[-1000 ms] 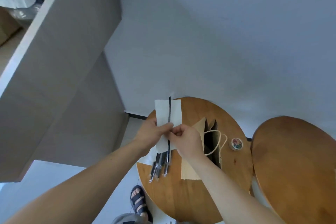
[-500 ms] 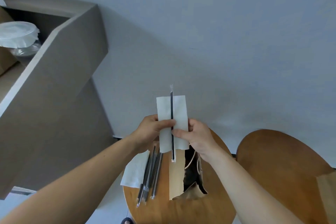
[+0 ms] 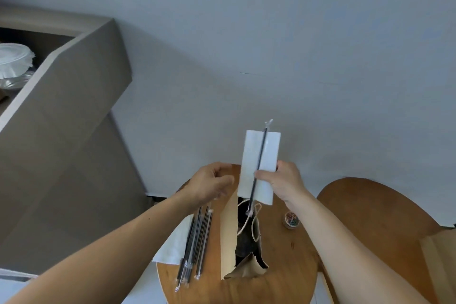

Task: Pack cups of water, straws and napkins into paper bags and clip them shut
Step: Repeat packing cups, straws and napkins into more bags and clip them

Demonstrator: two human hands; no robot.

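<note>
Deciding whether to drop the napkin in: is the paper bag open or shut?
Open. The paper bag stands on the table with its mouth spread, dark interior showing.

round wooden table [image 3: 283, 276] | paper bag [image 3: 228, 237] | wrapped straws [image 3: 197, 242] | napkins [image 3: 172, 247] | clip tub [image 3: 291, 220]

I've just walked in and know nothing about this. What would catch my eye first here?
Most striking is the white napkin with a wrapped black straw laid along it, pinched in the right hand just above an open paper bag on the round wooden table. The left hand hovers empty beside it, above a bundle of spare straws lying left of the bag.
</note>
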